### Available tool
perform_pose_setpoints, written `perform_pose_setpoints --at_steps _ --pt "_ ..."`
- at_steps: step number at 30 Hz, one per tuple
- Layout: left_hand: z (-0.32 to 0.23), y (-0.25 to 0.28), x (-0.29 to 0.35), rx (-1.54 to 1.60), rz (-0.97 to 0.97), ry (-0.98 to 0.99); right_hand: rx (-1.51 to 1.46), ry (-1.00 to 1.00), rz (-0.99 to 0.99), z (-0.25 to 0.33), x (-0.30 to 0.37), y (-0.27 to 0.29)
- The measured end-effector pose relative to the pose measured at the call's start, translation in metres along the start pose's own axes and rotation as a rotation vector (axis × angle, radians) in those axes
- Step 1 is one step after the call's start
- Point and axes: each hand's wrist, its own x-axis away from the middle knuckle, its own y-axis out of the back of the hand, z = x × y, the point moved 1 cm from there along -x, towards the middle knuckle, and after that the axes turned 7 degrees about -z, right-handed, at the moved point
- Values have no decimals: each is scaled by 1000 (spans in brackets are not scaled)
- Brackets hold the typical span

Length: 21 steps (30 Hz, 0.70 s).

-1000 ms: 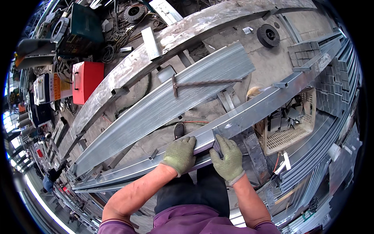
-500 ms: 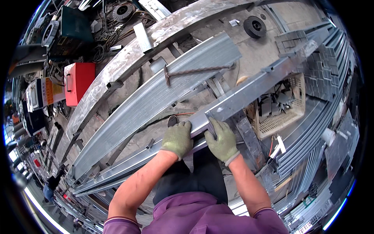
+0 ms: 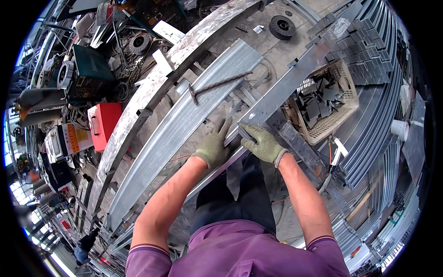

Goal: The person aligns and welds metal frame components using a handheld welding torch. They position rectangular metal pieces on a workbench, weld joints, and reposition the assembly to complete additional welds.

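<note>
- Landmark: long channel (image 3: 281, 97), smooth grey sheet metal, straight folded edge, running diagonally before the person's legs.
- Left hand (image 3: 213, 145), in a green textured glove, laid over the channel with fingers stretched along it; cannot tell whether they clamp its edge, underside hidden.
- Right hand (image 3: 263, 144), matching glove, on the channel beside the left hand; fingers and thumb grasping a small metal piece (image 3: 245, 134), thin, flat-faced, dull grey.
- That piece sits at the channel's near edge, between the two hands.
- Left of the channel: wide plank (image 3: 170, 143), galvanised, lengthwise ribs, tapering toward its lower end.
- On that plank, left of the channel: twisted rod (image 3: 221, 86), brown, ropelike, short crosspiece at one end.
- Farther left of the channel: curved beam (image 3: 132, 113), heavy, blotchy, scuffed.
- Right of the channel: plastic crate (image 3: 334, 122), cream, slotted, holding angular metal offcuts (image 3: 323, 102).
- Beyond the crate, right of the channel: long profiles (image 3: 387, 124), slender, bundled parallel.
</note>
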Motion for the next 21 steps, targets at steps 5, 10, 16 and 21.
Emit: perform_pose_setpoints --at_steps 5,10,16,21 --pt "1 -7 -24 241 -40 -233 -25 -76 34 15 -3 5" --pt "-7 -4 -25 341 10 -189 -102 -82 -57 16 3 2" --pt "-6 -4 -24 344 18 -138 -173 -63 -113 8 4 -4" --pt "-7 -6 -24 346 -36 -151 -139 -74 -148 13 6 -6"
